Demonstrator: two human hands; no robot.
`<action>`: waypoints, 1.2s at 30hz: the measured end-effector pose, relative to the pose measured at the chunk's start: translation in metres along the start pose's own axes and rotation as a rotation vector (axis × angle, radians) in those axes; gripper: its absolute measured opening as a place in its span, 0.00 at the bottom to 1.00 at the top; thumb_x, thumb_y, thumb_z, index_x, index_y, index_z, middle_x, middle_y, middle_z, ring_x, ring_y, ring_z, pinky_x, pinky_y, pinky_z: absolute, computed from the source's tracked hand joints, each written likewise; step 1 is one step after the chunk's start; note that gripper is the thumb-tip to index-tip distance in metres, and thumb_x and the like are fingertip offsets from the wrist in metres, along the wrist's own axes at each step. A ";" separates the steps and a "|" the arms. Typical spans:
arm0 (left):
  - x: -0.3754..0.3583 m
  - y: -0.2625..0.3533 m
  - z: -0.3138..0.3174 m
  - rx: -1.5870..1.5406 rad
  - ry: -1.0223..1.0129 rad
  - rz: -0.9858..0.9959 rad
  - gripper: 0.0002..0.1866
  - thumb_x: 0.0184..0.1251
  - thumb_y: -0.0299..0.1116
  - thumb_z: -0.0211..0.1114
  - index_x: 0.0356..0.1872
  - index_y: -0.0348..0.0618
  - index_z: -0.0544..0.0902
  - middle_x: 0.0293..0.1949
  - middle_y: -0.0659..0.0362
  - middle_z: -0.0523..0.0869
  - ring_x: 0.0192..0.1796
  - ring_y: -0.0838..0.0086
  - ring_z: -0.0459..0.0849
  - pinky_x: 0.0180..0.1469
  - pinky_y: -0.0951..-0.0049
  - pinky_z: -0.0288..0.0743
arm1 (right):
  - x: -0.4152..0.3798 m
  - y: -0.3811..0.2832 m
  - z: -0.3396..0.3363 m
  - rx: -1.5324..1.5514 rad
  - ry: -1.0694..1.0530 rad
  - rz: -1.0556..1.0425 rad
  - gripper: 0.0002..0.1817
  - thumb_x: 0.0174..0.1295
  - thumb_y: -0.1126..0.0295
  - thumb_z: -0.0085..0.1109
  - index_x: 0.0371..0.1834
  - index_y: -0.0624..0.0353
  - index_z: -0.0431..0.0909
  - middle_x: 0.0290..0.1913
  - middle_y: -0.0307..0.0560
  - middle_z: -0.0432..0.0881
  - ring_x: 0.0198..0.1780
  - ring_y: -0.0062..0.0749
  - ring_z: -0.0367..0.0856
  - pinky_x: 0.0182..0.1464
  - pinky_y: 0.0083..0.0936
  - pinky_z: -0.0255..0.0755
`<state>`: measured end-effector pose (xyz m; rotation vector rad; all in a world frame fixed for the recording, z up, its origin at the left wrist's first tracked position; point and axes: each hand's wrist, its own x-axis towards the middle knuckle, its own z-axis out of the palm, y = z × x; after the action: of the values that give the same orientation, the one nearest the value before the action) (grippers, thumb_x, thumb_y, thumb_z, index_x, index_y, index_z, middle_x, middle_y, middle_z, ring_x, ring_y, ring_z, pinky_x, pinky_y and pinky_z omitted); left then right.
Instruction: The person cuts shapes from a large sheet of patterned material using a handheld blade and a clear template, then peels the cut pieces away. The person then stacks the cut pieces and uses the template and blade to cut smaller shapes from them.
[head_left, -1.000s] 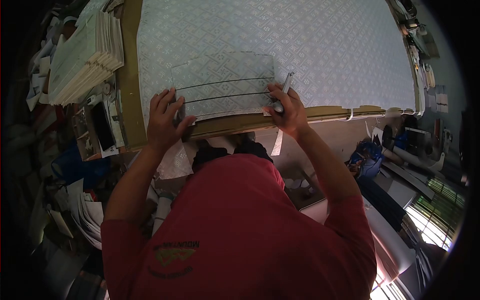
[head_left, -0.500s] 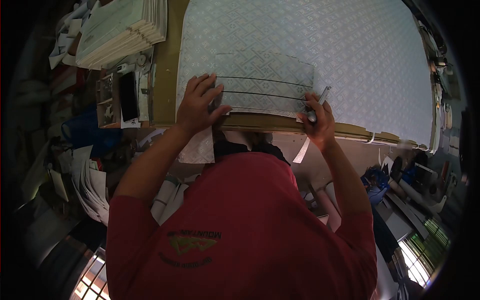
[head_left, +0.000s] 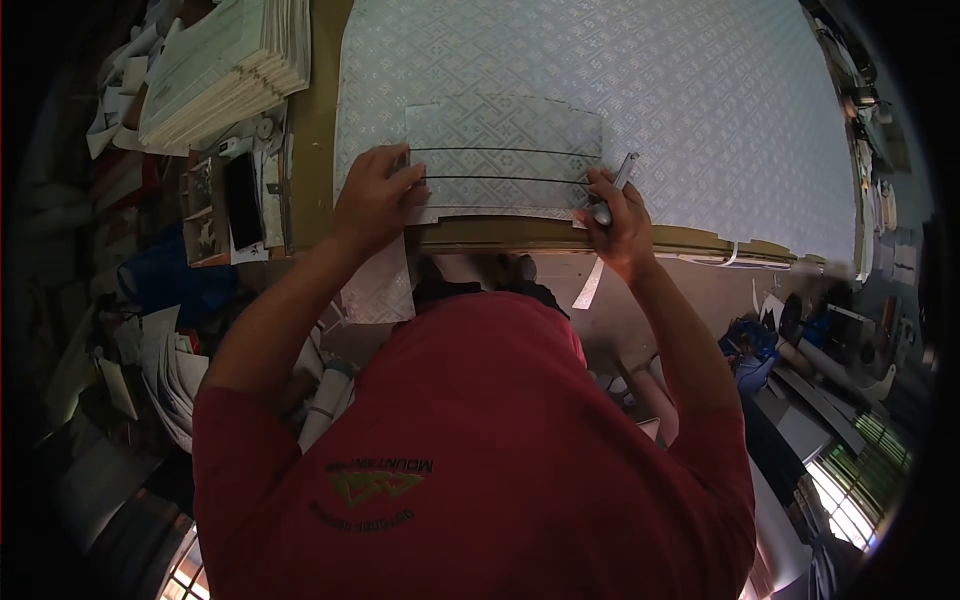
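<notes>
A clear rectangular plate (head_left: 500,165) with two black lines across it lies on a pale patterned sheet (head_left: 700,120) by the table's near edge. My left hand (head_left: 380,195) is at the plate's left end, its fingers bent and closed around that edge. In my right hand (head_left: 622,220) is a silver cutting knife (head_left: 625,172), tilted with its tip away from me. The fingertips of that hand also touch the plate's lower right corner. Beneath my left hand a flap of the sheet (head_left: 380,290) hangs over the edge, and a narrow strip (head_left: 590,285) hangs below my right hand.
A thick stack of bound sheets (head_left: 225,75) stands at the far left. Nearer lie a dark phone (head_left: 241,200) and a wooden tray (head_left: 205,215) of small items. A white cord (head_left: 733,252) loops at the right table edge. Papers and rolls crowd the floor.
My view has shifted slightly, so the table items sit a bit further left. My left fingers were spread over the plate's left end and are now drawn in at its edge. The knife stays in my right hand.
</notes>
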<state>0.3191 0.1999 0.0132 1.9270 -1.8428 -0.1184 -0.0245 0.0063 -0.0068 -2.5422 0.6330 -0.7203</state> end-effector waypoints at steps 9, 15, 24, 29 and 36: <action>0.137 0.048 -0.005 0.210 -0.732 0.504 0.48 0.42 0.38 0.87 0.71 0.69 0.75 0.78 0.51 0.65 0.76 0.51 0.71 0.67 0.56 0.79 | 0.001 0.001 -0.002 -0.003 -0.005 -0.006 0.32 0.57 0.73 0.78 0.64 0.61 0.75 0.62 0.53 0.86 0.62 0.58 0.84 0.61 0.46 0.78; 0.172 0.104 -0.004 0.534 -0.939 0.780 0.71 0.28 0.43 0.92 0.82 0.85 0.58 0.87 0.50 0.46 0.84 0.41 0.57 0.63 0.45 0.83 | 0.001 -0.001 -0.003 0.020 0.021 0.007 0.35 0.55 0.73 0.78 0.67 0.60 0.74 0.57 0.52 0.87 0.62 0.57 0.83 0.64 0.47 0.77; 0.181 0.114 0.008 0.577 -1.107 0.664 0.73 0.31 0.35 0.92 0.83 0.87 0.55 0.88 0.52 0.35 0.87 0.39 0.41 0.68 0.35 0.80 | -0.003 0.001 -0.009 0.151 0.155 -0.003 0.24 0.55 0.75 0.77 0.55 0.58 0.77 0.54 0.54 0.87 0.58 0.58 0.85 0.60 0.46 0.79; 0.181 0.116 0.010 0.572 -1.149 0.616 0.74 0.32 0.31 0.91 0.83 0.87 0.54 0.88 0.55 0.30 0.88 0.42 0.35 0.74 0.31 0.74 | -0.029 -0.002 -0.046 0.321 0.092 0.048 0.18 0.57 0.73 0.77 0.48 0.59 0.80 0.48 0.53 0.87 0.46 0.50 0.86 0.46 0.41 0.79; 0.188 0.103 0.005 0.449 -1.165 0.573 0.75 0.31 0.30 0.91 0.85 0.76 0.53 0.89 0.60 0.32 0.89 0.49 0.34 0.75 0.41 0.76 | -0.039 -0.014 -0.074 0.353 0.021 0.209 0.17 0.60 0.76 0.74 0.53 0.58 0.85 0.34 0.50 0.86 0.33 0.43 0.84 0.37 0.35 0.76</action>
<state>0.2400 0.0191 0.0959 1.5553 -3.3433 -0.8352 -0.0920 0.0187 0.0430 -2.1137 0.6980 -0.7141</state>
